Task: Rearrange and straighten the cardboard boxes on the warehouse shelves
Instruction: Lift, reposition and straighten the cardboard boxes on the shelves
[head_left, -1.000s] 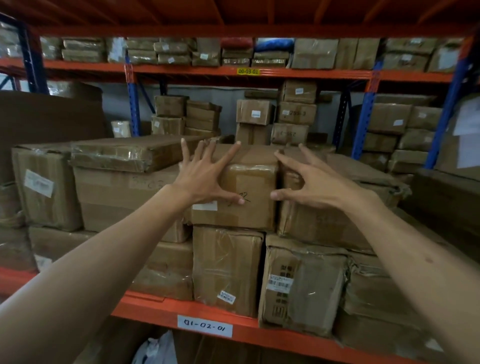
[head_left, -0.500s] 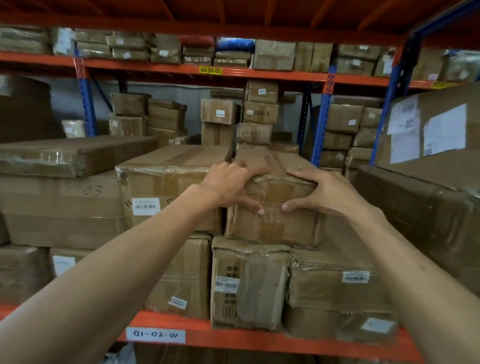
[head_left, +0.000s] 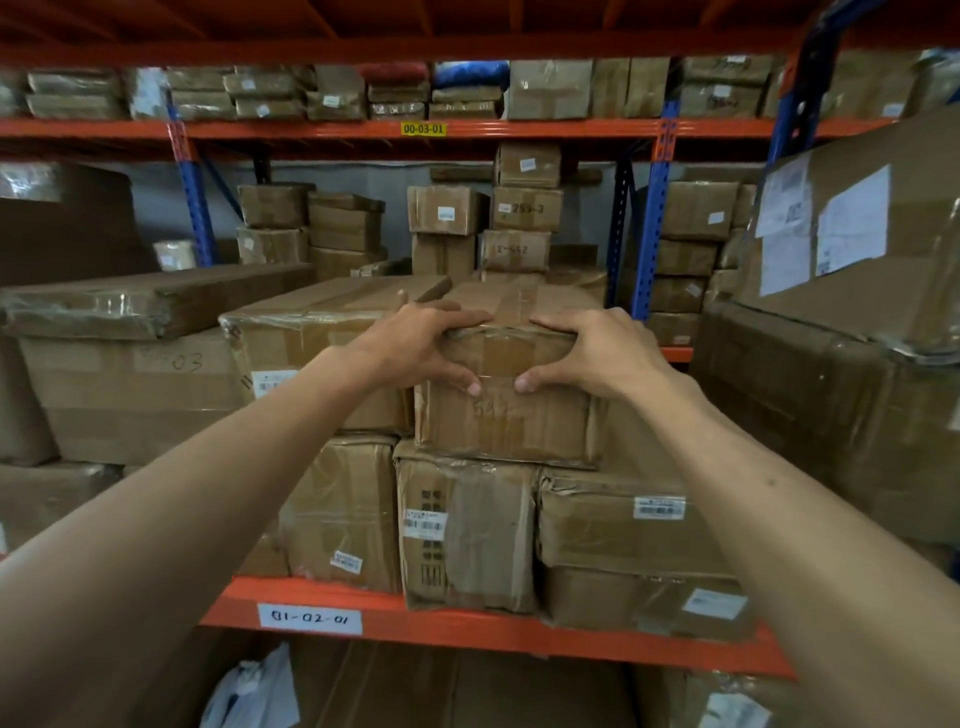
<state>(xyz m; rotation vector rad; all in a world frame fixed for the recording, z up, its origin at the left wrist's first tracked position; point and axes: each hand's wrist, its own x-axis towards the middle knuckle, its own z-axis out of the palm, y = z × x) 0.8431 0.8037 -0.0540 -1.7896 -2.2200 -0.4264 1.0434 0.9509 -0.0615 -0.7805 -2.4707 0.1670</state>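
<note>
A taped cardboard box (head_left: 506, 421) with handwritten digits on its front sits on top of the stack in the middle of the shelf. My left hand (head_left: 423, 345) grips its upper left front edge, fingers over the top and thumb on the front. My right hand (head_left: 584, 348) grips the upper right front edge the same way. To its left stands a larger box (head_left: 311, 332) with a barcode label, touching it. Beneath it lie a printed box (head_left: 465, 525) and a flat labelled box (head_left: 623, 519).
The orange shelf beam (head_left: 467, 631) carries a white label reading 01-02-01. A big box (head_left: 130, 395) marked 03 stands at left, a large dark box (head_left: 831, 415) at right. Blue uprights (head_left: 655, 228) and more stacked boxes fill the rear rack.
Both hands have moved from spread flat across two boxes to gripping the top front edge of the middle box. The view has swung to the right and closer.
</note>
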